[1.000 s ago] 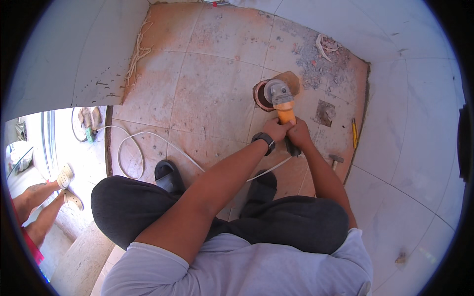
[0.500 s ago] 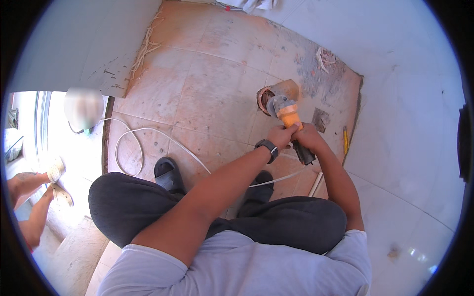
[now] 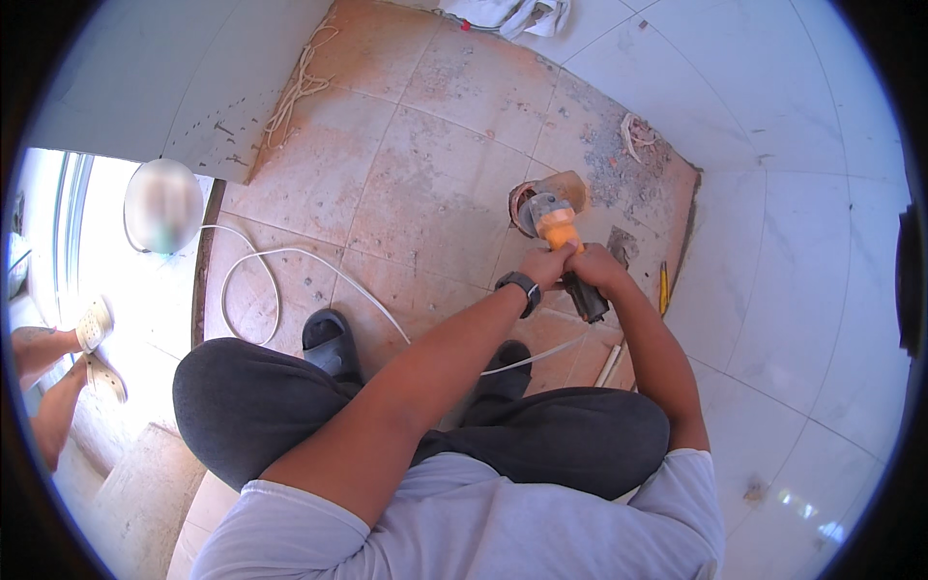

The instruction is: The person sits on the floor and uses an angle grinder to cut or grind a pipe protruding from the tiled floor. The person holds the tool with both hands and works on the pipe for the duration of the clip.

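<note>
I hold an orange angle grinder (image 3: 559, 232) with a dark rear handle, using both hands. My left hand (image 3: 546, 268), with a black watch on its wrist, is closed round the body. Close beside it, my right hand (image 3: 597, 269) grips the tool where the orange body meets the dark handle. The grinder's metal head lies against a dusty brown pipe piece (image 3: 570, 188) with a round open end. The grinder head partly covers that opening, and whether the disc spins cannot be made out. A white cord (image 3: 358, 283) loops across the floor to the left.
Dusty floor tiles (image 3: 406, 179) carry grit and rubble near the right wall. A yellow cutter-like tool (image 3: 664, 290) lies by that wall. Pale string (image 3: 302, 89) lies along the left panel. Another person's legs in cream clogs (image 3: 95, 325) show at far left.
The view has shifted slightly, and the far floor looks less hazy. The grinder stays in both hands at the pipe piece. The other person's feet sit a little farther left in the picture.
</note>
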Demonstrator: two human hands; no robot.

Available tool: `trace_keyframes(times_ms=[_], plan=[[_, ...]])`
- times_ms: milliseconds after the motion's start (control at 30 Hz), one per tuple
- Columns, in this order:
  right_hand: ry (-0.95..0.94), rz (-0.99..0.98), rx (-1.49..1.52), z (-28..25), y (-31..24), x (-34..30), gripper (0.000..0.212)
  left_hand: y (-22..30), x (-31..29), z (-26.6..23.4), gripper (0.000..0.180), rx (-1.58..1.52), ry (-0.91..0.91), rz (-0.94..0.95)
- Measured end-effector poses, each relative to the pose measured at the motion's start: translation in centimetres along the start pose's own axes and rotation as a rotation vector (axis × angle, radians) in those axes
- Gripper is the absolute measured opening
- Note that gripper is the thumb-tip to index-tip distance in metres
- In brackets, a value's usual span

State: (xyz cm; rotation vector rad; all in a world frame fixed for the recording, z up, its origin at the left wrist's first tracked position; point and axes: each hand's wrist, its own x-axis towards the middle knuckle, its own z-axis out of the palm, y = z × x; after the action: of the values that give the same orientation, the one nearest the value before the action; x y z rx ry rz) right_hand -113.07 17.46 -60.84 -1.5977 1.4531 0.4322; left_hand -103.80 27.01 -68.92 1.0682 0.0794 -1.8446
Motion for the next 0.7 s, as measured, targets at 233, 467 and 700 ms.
trace_keyframes(times_ms=[233,467,700], plan=[[-0.013,0.044,0.028,0.2,-1.0,0.2,0.048,0.5,-0.2,-0.1,0.059,-0.028,0.014,0.003],[-0.008,0.042,0.007,0.3,-0.6,0.7,0.051,0.9,-0.6,-0.3,0.058,-0.042,0.026,-0.004],[-0.024,0.056,0.005,0.5,-0.6,1.2,0.054,1.2,-1.3,-0.4,0.055,-0.09,0.022,-0.002]])
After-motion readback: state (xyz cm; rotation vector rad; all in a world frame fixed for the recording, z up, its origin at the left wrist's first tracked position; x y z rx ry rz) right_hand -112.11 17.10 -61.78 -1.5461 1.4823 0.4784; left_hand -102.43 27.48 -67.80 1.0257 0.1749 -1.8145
